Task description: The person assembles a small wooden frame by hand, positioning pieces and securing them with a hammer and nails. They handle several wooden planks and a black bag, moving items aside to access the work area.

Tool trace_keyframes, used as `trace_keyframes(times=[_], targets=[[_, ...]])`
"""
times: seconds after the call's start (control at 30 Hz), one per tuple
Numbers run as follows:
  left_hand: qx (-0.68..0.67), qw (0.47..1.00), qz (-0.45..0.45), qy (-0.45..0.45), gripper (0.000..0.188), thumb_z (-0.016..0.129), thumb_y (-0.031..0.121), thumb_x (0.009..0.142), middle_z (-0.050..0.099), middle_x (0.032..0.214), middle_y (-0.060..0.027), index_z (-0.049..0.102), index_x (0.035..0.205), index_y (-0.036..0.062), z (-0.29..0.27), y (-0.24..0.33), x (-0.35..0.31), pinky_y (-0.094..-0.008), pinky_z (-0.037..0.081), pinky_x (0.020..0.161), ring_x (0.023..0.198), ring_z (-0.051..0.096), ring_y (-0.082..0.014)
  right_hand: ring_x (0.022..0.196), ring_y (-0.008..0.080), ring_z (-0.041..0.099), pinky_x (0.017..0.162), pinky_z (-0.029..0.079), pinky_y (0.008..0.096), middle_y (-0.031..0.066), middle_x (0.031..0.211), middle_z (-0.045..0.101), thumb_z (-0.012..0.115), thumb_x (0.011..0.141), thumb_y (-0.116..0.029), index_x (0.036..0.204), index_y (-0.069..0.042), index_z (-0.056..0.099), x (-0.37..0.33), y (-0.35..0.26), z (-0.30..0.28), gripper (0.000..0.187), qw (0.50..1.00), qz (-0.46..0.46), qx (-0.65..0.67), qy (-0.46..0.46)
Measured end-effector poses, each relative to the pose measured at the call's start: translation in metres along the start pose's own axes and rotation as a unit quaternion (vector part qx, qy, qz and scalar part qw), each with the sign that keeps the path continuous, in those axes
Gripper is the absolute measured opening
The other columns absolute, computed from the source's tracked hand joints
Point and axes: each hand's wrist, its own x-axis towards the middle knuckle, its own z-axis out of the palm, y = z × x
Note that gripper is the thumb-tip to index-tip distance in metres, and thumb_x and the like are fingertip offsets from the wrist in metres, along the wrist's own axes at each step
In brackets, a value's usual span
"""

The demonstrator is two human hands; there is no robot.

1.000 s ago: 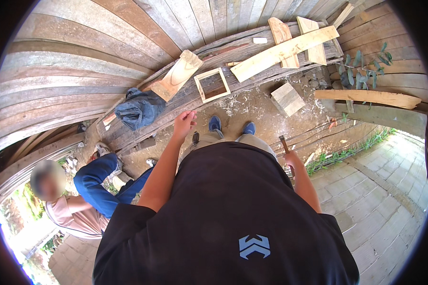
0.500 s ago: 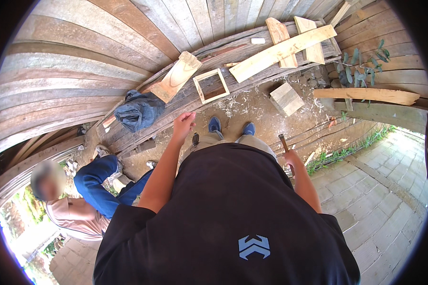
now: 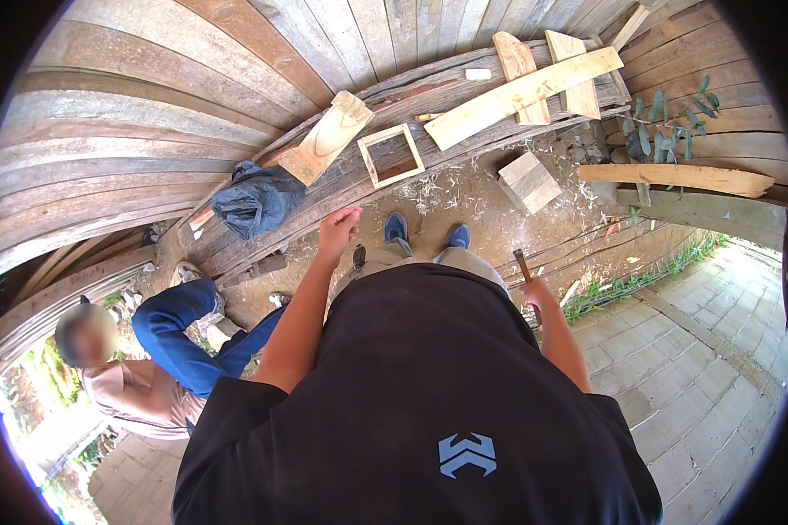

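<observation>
My left hand (image 3: pixel 337 234) is raised in front of my body, with its fingers curled and the fingertips drawn together. Whatever may be in that pinch is too small to make out. Down at my right side, my right hand (image 3: pixel 541 294) is closed around a slim brown tool handle (image 3: pixel 522 263). The handle points up and away from the fist, and the tool's kind cannot be told. Beyond my left hand, on a long plank bench (image 3: pixel 324 199), rests a small rectangular wooden frame (image 3: pixel 365 164). Neither hand touches the bench.
Boards (image 3: pixel 525 96) and a wooden piece (image 3: pixel 328 140) lie on the bench, beside a dark plastic bag (image 3: pixel 258 201). A wooden block (image 3: pixel 529 184) stands among shavings. A person (image 3: pixel 175 350) sits at the left. A plank (image 3: pixel 674 178) juts in at the right.
My hands keep nearly the same pose. The view shifts slightly, and the seated person's head and body move a little.
</observation>
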Motion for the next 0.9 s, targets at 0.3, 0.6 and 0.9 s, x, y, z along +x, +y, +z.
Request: trace_keyframes(times=[0.3,0.6,0.9], targets=[[-0.004,0.999,0.032,-0.010,0.024,0.072,0.019,0.086,0.066,0.084,0.0007,0.070,0.105,0.0026,0.001,0.001,0.002,-0.0216,0.040,0.054,0.060,0.049,-0.0047,0.048,0.0299,0.062,0.042,0.046,0.0426,0.0180,0.058,0.058,0.065,0.080,-0.014,0.082,0.012,0.059,-0.011,-0.016,-0.002,0.027,0.999,-0.014,-0.022,0.025],[0.001,1.000,0.018,0.019,0.026,0.071,0.023,0.088,0.066,0.085,0.0012,0.070,0.107,0.0053,0.003,0.000,-0.001,-0.0206,0.042,0.055,0.062,0.050,-0.0049,0.046,0.0296,0.060,0.040,0.044,0.0431,0.0167,0.055,0.056,0.067,0.082,-0.015,0.079,0.013,0.057,-0.014,-0.017,0.000,0.030,0.999,-0.014,0.028,0.011],[-0.028,0.999,-0.006,0.022,0.026,0.063,0.027,0.093,0.069,0.087,0.0002,0.070,0.108,0.0070,0.001,-0.004,-0.004,-0.0201,0.042,0.052,0.059,0.056,-0.0060,0.047,0.0311,0.061,0.041,0.045,0.0433,0.0191,0.057,0.058,0.068,0.083,-0.016,0.084,0.015,0.058,0.003,-0.004,0.004,0.033,1.000,-0.025,-0.004,0.006]])
